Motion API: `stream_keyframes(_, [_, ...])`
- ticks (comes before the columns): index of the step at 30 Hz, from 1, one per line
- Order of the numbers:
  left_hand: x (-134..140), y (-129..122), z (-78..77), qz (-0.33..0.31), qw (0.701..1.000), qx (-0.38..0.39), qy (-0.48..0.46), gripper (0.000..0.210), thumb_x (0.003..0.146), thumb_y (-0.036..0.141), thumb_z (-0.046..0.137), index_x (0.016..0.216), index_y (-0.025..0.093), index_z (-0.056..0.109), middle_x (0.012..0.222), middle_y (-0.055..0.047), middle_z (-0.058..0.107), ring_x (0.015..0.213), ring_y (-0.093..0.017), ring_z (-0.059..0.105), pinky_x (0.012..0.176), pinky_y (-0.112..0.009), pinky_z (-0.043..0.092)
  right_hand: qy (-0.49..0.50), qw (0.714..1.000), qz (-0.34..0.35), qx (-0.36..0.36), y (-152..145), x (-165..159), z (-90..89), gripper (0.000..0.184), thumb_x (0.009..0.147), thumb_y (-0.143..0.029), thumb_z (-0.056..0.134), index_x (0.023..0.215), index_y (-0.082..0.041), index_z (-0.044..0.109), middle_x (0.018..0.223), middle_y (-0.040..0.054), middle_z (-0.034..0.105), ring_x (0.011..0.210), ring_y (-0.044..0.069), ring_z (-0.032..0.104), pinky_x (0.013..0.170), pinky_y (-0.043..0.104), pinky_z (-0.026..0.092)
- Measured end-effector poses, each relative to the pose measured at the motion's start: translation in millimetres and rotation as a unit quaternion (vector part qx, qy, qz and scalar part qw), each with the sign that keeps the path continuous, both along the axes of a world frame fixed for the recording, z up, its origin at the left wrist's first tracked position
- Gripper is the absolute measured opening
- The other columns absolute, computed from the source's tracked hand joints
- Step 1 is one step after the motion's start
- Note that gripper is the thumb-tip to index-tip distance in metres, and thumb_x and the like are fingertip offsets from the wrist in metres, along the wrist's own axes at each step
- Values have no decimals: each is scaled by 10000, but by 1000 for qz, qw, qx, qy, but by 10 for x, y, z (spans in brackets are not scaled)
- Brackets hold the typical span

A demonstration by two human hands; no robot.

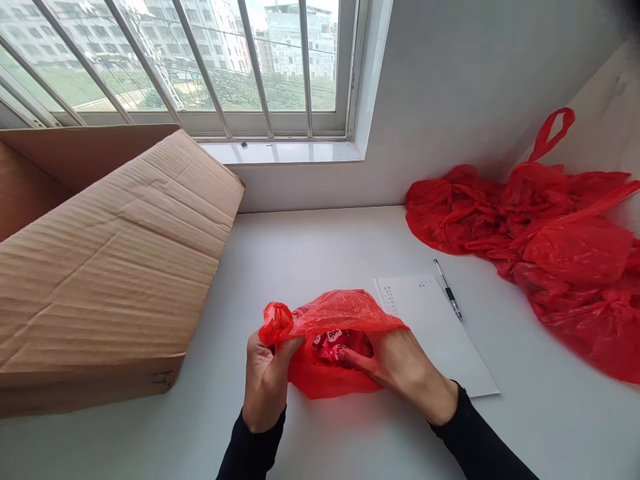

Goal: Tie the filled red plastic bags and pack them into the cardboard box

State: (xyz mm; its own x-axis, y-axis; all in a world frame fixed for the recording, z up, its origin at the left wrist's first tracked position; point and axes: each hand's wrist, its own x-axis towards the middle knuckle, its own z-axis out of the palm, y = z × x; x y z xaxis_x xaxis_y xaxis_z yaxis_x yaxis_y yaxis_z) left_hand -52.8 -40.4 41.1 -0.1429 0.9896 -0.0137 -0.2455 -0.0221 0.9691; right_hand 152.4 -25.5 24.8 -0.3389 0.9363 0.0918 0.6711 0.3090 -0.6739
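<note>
A thin red plastic bag [345, 313] lies open over the white table between my two hands. My left hand [270, 373] is closed round the bunched left edge of the bag, thumb on the rim. Through the opening I see a red packet [333, 345] with white printing; its kind is hard to tell. My right hand [400, 360] reaches into the bag from the right, its thumb against the packet. The bag covers the other fingers of that hand.
On the left stands a large open cardboard box [115, 267]. A sheet of paper with writing [440, 340] and a pen [448, 289] lie right of the bag. More red plastic bags [550, 240] are heaped at the right wall. Behind is a barred window [250, 127].
</note>
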Motion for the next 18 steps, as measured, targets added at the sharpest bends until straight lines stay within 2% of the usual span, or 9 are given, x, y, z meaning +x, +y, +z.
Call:
stream_keyframes(3, [-9,14,-14,6,1000,3,-9,256,786,384,767,684,179,651,647,-7,559,647,-154,534,600,-251,491,-31,999,-22,0,4,-5,-25,91,941,-322,592,956,-251,647,806,-24,693,715,183,641,640,320,462])
stream_keyframes(6, [-5,14,-24,7,1000,0,-16,262,783,375,763,672,176,634,642,-4,544,630,-146,512,598,-254,490,-43,998,-37,-3,-10,-38,0,135,958,-326,557,892,-234,631,775,-15,680,706,179,632,642,319,452])
stream_keyframes(8, [5,8,-26,3,1000,-1,-14,265,788,378,756,673,175,630,641,-5,544,625,-146,509,593,-257,487,-19,1000,-4,-7,-32,-76,20,118,921,-361,625,943,-245,631,823,-21,689,717,171,629,634,303,457])
stream_keyframes(11, [20,2,-15,15,1000,2,-19,250,785,362,756,679,175,628,651,-4,555,625,-140,517,549,-232,448,19,999,41,-9,-63,-130,-2,217,875,-265,660,1086,-263,614,945,-16,702,790,172,642,672,292,492])
stream_keyframes(13, [26,5,1,39,999,8,-30,237,770,344,761,678,176,623,638,5,541,599,-126,500,513,-216,414,7,1000,11,1,-72,-154,-39,122,911,-211,573,1013,-244,633,848,-7,687,726,176,629,663,307,498])
stream_keyframes(15, [29,11,19,59,997,11,-43,231,753,338,764,676,174,621,626,10,531,575,-116,485,501,-211,407,-10,999,-31,23,-74,-174,-64,172,959,-211,486,935,-237,655,749,2,661,659,181,612,639,322,499])
stream_keyframes(16, [31,13,28,62,997,10,-48,231,747,338,766,676,173,621,624,10,531,571,-114,485,504,-210,412,-13,999,-35,34,-74,-188,-67,212,974,-211,460,970,-241,671,769,11,669,677,188,624,647,328,508])
stream_keyframes(18, [38,14,45,60,997,14,-53,232,742,332,774,671,172,620,624,12,533,566,-107,485,508,-202,419,-7,999,1,52,-74,-228,-60,297,973,-180,454,1156,-275,667,920,34,697,798,204,659,692,331,535])
